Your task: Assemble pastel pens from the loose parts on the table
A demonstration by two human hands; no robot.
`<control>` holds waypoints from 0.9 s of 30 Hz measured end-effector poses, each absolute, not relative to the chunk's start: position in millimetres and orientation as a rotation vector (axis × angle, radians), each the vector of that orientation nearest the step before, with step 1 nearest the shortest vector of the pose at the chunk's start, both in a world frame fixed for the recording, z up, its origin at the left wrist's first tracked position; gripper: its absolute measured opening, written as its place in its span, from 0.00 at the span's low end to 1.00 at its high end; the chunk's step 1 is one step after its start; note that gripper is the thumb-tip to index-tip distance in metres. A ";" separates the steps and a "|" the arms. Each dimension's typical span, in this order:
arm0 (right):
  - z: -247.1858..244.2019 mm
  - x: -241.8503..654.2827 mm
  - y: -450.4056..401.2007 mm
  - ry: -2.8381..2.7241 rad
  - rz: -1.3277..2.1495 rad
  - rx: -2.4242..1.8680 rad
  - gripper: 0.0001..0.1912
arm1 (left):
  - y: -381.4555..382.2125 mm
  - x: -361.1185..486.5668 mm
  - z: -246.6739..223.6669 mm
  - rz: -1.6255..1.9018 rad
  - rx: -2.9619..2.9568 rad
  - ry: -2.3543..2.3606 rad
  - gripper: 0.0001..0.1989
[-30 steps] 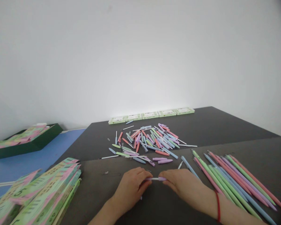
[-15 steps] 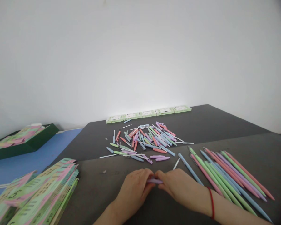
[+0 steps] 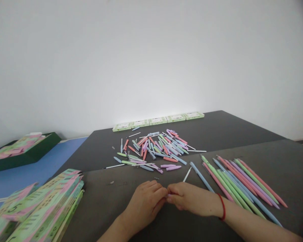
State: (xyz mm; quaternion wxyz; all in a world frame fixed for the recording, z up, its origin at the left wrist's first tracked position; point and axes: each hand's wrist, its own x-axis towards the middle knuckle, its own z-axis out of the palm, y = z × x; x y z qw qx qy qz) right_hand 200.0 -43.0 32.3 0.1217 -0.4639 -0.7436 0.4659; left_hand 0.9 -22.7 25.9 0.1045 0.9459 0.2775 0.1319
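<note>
My left hand [image 3: 150,198] and my right hand [image 3: 185,198] meet at the fingertips near the table's front. Both are closed around a small purple pen part [image 3: 168,195], mostly hidden by the fingers. Just beyond my right hand lies a white refill [image 3: 187,174]. Two purple pen pieces [image 3: 173,168] rest side by side farther off. Behind them spreads a pile of pink, green, blue and purple pen parts [image 3: 164,148] with white refills among them. To the right of my right hand several long pens [image 3: 242,185] lie in a slanting row.
Several flat green-white boxes [image 3: 158,121] line the far edge of the dark table [image 3: 207,131]. Stacked printed cartons [image 3: 47,205] stand at the front left. Beyond them a dark green tray [image 3: 40,151] with cartons sits on a blue surface [image 3: 65,151].
My hands have come closer together, and the purple part between them shows less. A small clear piece now shows on the table beyond my left hand. The view has shifted slightly.
</note>
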 end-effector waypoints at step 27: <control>33.4 196.6 -39.7 -2.095 0.844 -1.510 0.14 | -16.2 -6.1 22.2 0.670 2.742 1.068 0.01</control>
